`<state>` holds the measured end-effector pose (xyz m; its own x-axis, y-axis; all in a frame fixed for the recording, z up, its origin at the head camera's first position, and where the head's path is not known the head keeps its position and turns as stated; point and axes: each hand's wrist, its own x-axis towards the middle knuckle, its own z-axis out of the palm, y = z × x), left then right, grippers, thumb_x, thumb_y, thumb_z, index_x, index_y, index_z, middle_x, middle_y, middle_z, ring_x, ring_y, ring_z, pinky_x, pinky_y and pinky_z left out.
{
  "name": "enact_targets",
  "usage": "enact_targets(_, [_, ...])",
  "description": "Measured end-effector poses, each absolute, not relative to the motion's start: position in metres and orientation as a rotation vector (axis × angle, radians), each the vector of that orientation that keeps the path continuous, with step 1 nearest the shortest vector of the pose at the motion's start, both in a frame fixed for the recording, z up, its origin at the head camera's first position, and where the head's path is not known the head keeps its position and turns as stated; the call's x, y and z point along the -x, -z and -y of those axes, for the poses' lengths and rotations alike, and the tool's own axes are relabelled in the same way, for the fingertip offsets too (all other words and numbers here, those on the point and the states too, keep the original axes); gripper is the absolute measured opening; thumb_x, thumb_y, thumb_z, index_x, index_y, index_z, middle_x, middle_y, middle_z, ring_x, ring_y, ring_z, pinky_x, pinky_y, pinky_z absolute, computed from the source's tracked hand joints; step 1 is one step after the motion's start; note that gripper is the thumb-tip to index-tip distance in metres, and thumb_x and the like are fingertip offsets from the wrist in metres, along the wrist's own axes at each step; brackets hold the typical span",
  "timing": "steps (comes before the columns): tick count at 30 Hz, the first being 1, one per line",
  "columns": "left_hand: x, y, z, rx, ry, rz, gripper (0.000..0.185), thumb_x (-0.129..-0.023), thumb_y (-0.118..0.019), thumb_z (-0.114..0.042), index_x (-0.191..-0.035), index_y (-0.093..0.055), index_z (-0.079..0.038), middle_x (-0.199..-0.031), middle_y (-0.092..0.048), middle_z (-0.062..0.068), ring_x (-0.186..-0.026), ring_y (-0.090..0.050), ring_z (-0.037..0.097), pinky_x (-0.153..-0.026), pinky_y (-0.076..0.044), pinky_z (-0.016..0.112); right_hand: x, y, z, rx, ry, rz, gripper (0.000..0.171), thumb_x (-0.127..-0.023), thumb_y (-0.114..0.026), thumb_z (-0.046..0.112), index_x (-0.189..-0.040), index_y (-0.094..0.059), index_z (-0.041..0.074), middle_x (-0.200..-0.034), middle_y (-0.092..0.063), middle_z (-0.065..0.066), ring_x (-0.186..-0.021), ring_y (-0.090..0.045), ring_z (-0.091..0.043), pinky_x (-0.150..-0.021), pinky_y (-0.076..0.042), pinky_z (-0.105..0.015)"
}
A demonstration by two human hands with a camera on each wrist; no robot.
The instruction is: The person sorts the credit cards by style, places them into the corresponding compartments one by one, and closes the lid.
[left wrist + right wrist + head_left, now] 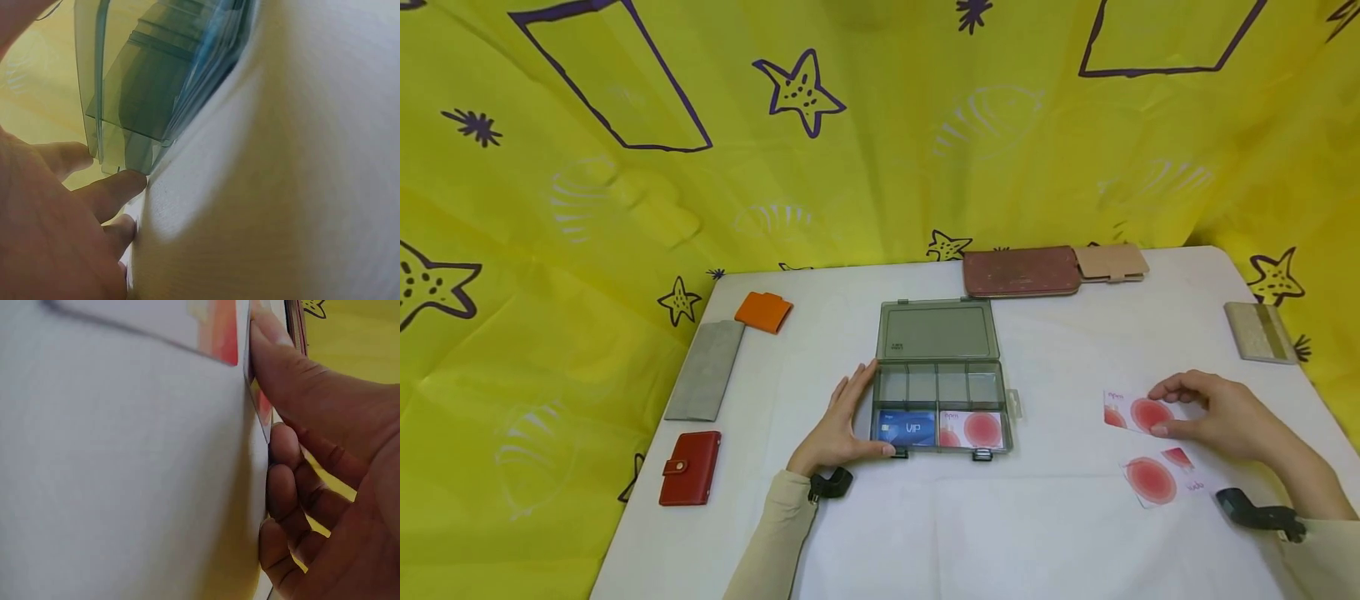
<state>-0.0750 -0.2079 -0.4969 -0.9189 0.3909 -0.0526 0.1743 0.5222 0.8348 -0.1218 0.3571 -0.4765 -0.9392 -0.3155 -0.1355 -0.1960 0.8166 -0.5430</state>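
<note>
A smoky translucent plastic compartment box (937,362) lies on the table with its lid (937,330) folded back. Its front left compartment contains a blue VIP card (907,428); a white card with a red circle (972,429) is in the front right one. My left hand (841,423) holds the box's left end, thumb at the front corner and fingertips at the side (125,187). Right of the box, my right hand (1221,417) pinches another red-circle card (1127,411) between thumb and fingers. A similar card (1152,481) lies upside down on the table just below it.
Along the left lie an orange card holder (763,312), a grey wallet (705,371) and a red snap wallet (690,468). Behind the box are a brown wallet (1021,272) and a tan one (1112,262). A beige wallet (1259,332) sits at the right edge. Yellow cloth (865,183) hangs behind.
</note>
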Motion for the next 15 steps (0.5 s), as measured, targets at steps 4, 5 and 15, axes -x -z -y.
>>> enact_targets(4, [0.075,0.498,0.208,-0.5,-1.346,-2.539,0.131,-0.075,-0.091,-0.058,-0.173,-0.011,-0.023,-0.18,-0.012,0.006,-0.167,0.0,0.032,-0.133,0.004,0.062,0.123,0.474,-0.355,0.385,0.764,-2.742,0.048,-0.076,-0.097,0.028,-0.112,-0.072,0.008,-0.104,-0.07,-0.004,-0.09,-0.053,-0.005,-0.074,-0.044,-0.01])
enact_targets(5, [0.075,0.498,0.208,-0.503,-1.342,-2.542,0.131,-0.075,-0.091,-0.058,-0.173,-0.011,-0.023,-0.18,-0.012,0.006,-0.167,0.0,0.032,-0.133,0.004,0.062,0.123,0.474,-0.354,0.382,0.767,-2.736,0.048,-0.078,-0.096,0.027,-0.113,-0.069,0.007,-0.104,-0.069,-0.005,-0.09,-0.053,-0.007,-0.074,-0.044,-0.011])
enact_targets(15, [0.075,0.499,0.208,-0.483,-1.323,-2.542,0.132,-0.075,-0.09,-0.059,-0.173,-0.009,-0.025,-0.18,-0.01,0.003,-0.168,0.002,0.028,-0.134,0.005,0.058,0.118,0.483,-0.345,0.493,1.264,-2.697,0.032,-0.097,-0.071,-0.005,-0.119,-0.048,0.002,-0.09,-0.059,0.007,-0.073,-0.055,-0.003,-0.061,-0.044,-0.016])
